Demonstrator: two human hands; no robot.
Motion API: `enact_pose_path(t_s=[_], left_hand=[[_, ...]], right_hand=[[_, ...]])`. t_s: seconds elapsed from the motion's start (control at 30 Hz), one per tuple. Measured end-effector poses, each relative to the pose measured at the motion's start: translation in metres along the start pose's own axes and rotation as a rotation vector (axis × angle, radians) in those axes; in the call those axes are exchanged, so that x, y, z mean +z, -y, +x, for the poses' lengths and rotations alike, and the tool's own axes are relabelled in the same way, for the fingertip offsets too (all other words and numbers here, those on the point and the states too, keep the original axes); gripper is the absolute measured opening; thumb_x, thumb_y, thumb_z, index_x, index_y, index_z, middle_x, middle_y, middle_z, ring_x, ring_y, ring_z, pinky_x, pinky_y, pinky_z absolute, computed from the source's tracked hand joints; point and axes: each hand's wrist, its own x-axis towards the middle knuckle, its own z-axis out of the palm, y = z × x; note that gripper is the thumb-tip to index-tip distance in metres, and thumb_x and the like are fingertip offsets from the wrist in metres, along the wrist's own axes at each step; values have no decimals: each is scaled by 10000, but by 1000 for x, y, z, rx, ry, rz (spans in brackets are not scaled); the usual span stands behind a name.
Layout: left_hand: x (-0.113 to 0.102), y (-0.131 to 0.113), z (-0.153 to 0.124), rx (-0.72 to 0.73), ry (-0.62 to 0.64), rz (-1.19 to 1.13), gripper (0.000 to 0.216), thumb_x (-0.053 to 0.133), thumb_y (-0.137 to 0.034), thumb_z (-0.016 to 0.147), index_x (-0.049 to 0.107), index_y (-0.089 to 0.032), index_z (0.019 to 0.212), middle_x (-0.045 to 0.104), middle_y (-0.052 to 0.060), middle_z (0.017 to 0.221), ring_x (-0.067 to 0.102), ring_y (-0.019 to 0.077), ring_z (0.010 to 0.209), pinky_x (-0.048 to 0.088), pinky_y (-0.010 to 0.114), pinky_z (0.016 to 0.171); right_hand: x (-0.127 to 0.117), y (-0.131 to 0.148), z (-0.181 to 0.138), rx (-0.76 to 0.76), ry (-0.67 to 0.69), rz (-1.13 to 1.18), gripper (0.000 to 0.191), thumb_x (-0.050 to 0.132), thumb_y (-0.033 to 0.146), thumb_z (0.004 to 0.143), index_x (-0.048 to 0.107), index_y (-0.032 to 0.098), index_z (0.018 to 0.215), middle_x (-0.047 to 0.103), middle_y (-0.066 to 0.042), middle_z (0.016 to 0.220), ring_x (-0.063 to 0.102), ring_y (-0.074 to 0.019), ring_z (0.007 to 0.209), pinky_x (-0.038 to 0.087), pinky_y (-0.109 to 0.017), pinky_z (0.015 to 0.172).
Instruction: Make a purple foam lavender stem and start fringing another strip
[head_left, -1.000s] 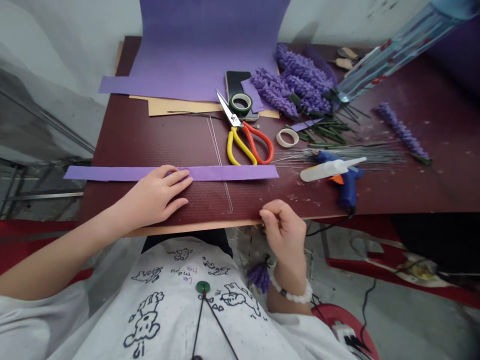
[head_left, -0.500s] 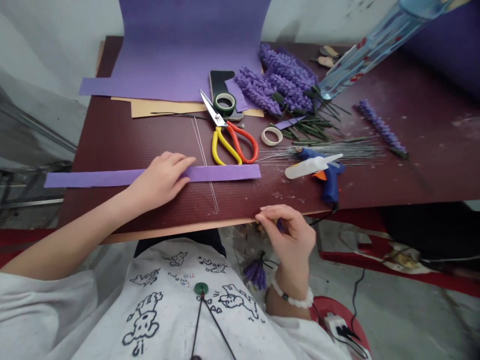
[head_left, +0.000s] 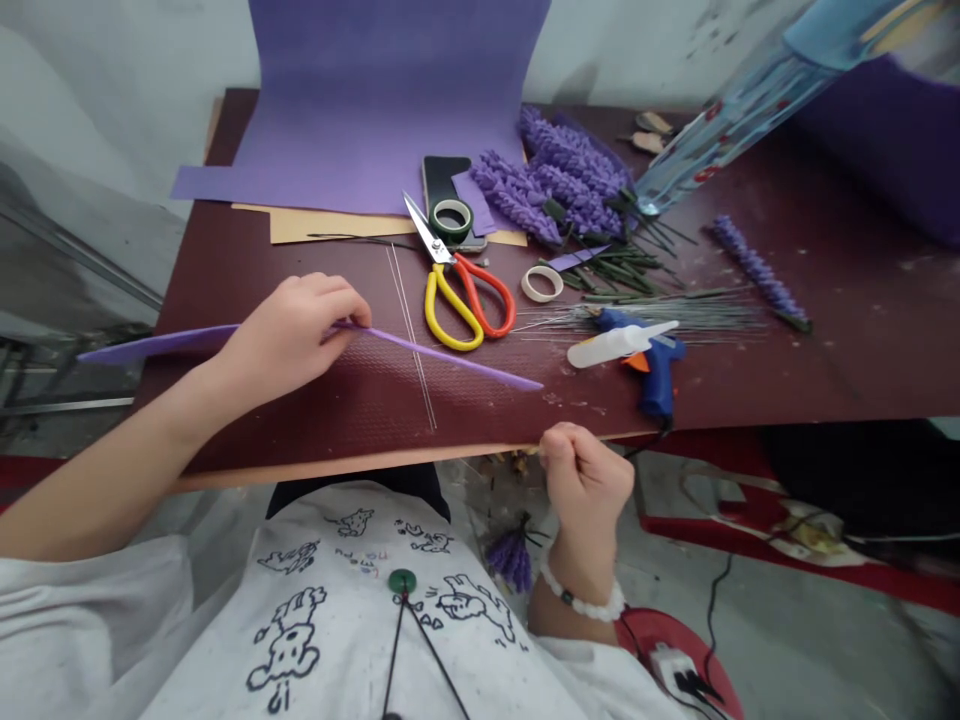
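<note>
My left hand (head_left: 296, 325) pinches a long purple paper strip (head_left: 457, 362) near its middle and holds it up on edge above the table. The strip's left end sticks out past the table's left side. Under it lie thin wires (head_left: 411, 340). My right hand (head_left: 586, 478) is closed in a loose fist at the table's front edge; what its fingers hold, if anything, is hidden. Scissors (head_left: 450, 285) with one yellow and one red handle lie just beyond the strip. A blue glue gun (head_left: 656, 375) and a white nozzle bottle (head_left: 609, 346) rest to the right.
Purple sheets (head_left: 375, 120) lean on the wall at the back. Green tape (head_left: 451, 220) sits on a phone (head_left: 442, 172). A white tape roll (head_left: 541, 283), purple flower stems (head_left: 555, 180), a wire bundle (head_left: 697, 310) and a tall clear bottle (head_left: 735, 120) stand or lie around.
The purple strip lay flat under my left hand; now that hand has lifted and turned it on edge. My right hand's fingers have curled from a pinch into a fist.
</note>
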Motion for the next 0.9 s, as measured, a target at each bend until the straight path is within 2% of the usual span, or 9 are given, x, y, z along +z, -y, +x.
enact_pose_path(t_s=[0.13, 0.23, 0.37, 0.5, 0.57, 0.63, 0.77, 0.83, 0.9], left_hand=[[-5, 4, -4, 180, -232, 178, 208, 441, -210, 894, 641, -227, 838, 656, 32, 900, 552, 181, 860, 406, 352, 803], [-4, 15, -7, 209, -390, 294, 193, 510, -279, 888, 668, -253, 781, 604, 5, 717, 517, 159, 744, 383, 334, 728], [-6, 28, -10, 193, -289, 169, 207, 488, -322, 919, 681, -309, 847, 515, -31, 589, 446, 118, 597, 372, 311, 702], [-4, 31, -10, 192, -293, 86, 205, 472, -333, 932, 675, -324, 910, 537, -29, 649, 478, 120, 638, 383, 315, 728], [1, 28, -9, 229, -311, 135, 198, 475, -315, 929, 673, -318, 914, 552, -26, 671, 488, 124, 662, 384, 314, 718], [6, 24, -8, 275, -360, 216, 192, 483, -300, 921, 673, -305, 893, 572, -20, 691, 497, 133, 688, 385, 320, 707], [12, 15, -5, 250, -487, 217, 167, 520, -324, 893, 662, -248, 850, 642, 6, 822, 559, 162, 807, 426, 337, 764], [9, 13, -5, 172, -454, 102, 167, 527, -324, 885, 656, -218, 880, 661, 16, 856, 582, 161, 830, 444, 333, 806], [1, 14, -7, 57, -380, -25, 184, 539, -327, 871, 659, -204, 936, 678, 21, 875, 604, 163, 841, 454, 326, 831]], right_hand=[[3, -3, -2, 79, -24, 10, 382, 491, 288, 914, 405, 193, 554, 380, 59, 499, 354, -71, 464, 282, -246, 493], [6, -4, 1, 85, -39, 59, 120, 530, 268, 891, 528, 208, 786, 528, 35, 668, 508, -96, 601, 410, -242, 596], [8, 3, 9, -29, -8, 90, 271, 568, 302, 860, 535, 227, 1119, 623, -61, 1029, 607, -189, 970, 491, -375, 851], [10, 20, 20, -74, -54, 131, 116, 455, 222, 921, 546, 249, 988, 600, 17, 774, 626, -139, 751, 510, -359, 827], [13, 35, 30, -136, -13, 169, 403, 582, 205, 851, 406, 283, 1205, 601, 4, 912, 630, -141, 756, 530, -351, 777], [20, 52, 43, -316, 96, 66, 656, 661, 257, 794, 287, 270, 1333, 564, -84, 1163, 604, -211, 1018, 491, -427, 902], [34, 84, 74, -561, 266, -400, 413, 611, 341, 839, 478, 182, 1196, 601, -123, 1155, 547, -265, 1055, 442, -441, 887], [36, 97, 94, -630, 259, -551, 119, 497, 240, 901, 582, 196, 971, 658, -67, 917, 571, -228, 880, 428, -419, 821], [29, 111, 116, -663, 250, -635, 175, 445, 198, 917, 616, 207, 881, 661, -43, 830, 571, -216, 836, 394, -447, 867]])
